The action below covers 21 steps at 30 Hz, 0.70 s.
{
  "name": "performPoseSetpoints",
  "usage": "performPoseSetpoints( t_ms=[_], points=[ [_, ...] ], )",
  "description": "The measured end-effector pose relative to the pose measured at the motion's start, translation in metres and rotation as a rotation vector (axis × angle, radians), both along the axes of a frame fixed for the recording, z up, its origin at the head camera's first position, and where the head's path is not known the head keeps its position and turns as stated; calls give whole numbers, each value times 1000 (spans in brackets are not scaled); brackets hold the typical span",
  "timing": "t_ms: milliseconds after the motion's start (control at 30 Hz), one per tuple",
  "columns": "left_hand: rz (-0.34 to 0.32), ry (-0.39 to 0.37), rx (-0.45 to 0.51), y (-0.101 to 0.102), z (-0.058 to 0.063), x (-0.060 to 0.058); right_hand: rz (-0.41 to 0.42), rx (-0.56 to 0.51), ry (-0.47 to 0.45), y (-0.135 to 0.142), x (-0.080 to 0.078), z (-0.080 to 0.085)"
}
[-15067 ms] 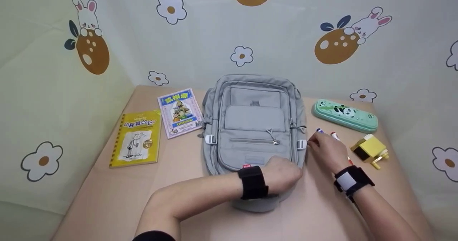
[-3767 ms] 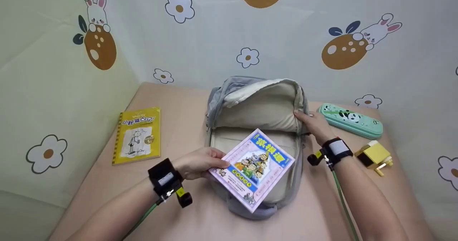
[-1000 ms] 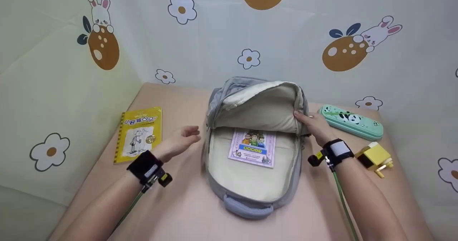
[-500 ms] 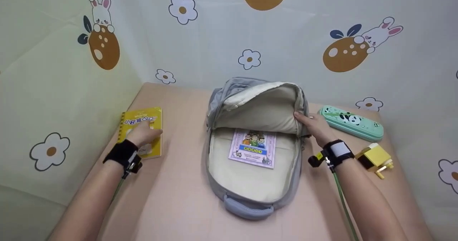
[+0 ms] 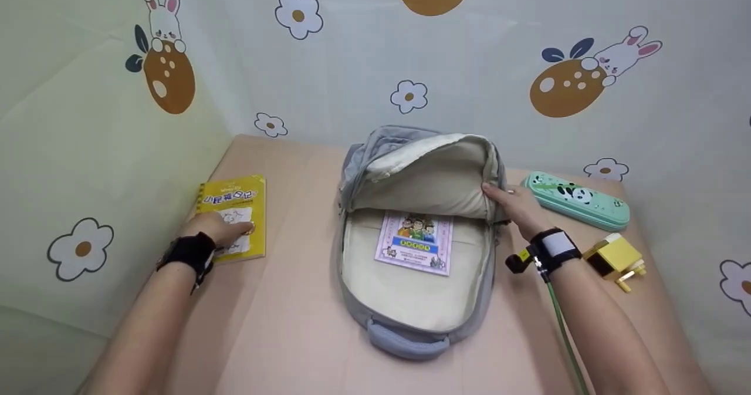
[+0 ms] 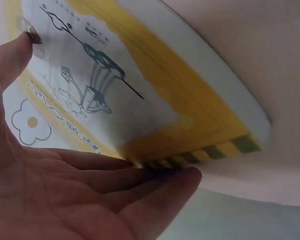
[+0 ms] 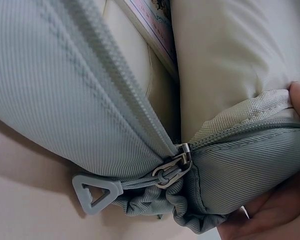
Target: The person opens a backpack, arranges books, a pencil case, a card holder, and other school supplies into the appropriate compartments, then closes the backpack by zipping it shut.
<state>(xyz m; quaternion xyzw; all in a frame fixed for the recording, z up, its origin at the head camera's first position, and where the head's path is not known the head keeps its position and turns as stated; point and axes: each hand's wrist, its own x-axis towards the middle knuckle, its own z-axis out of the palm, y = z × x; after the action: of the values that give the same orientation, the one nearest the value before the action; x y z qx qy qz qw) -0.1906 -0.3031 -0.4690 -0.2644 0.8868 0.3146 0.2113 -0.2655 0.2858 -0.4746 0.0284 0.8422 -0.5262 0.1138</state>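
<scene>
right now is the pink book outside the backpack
No, the pink book lies inside the open backpack, its top part hidden under the flap that the right hand holds.

In the head view, the flap (image 5: 431, 188) of the backpack (image 5: 405, 301) hides the top of the pink book (image 5: 413, 247), whose smallest print is unreadable. The left hand (image 5: 210, 229) covers the yellow book (image 5: 243, 204) along its lower spine. The right wrist view's edges cut off the right hand (image 5: 524, 208) and the pink book
</scene>
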Motion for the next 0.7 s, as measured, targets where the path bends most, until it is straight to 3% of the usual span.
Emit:
performPoseSetpoints(
  t_ms=[200,467,567,700],
  points=[
    [-62,31,-37,14,2,-7,-14,-14,-17,0,0,0],
    [-58,54,-96,28,4,-19,-11,-21,-15,-1,0,-1],
    [-71,59,-132,28,4,-22,-5,-33,-19,-1,0,-1],
    [-50,48,-109,25,4,-24,-4,-36,-23,-1,1,-1]
  ],
)
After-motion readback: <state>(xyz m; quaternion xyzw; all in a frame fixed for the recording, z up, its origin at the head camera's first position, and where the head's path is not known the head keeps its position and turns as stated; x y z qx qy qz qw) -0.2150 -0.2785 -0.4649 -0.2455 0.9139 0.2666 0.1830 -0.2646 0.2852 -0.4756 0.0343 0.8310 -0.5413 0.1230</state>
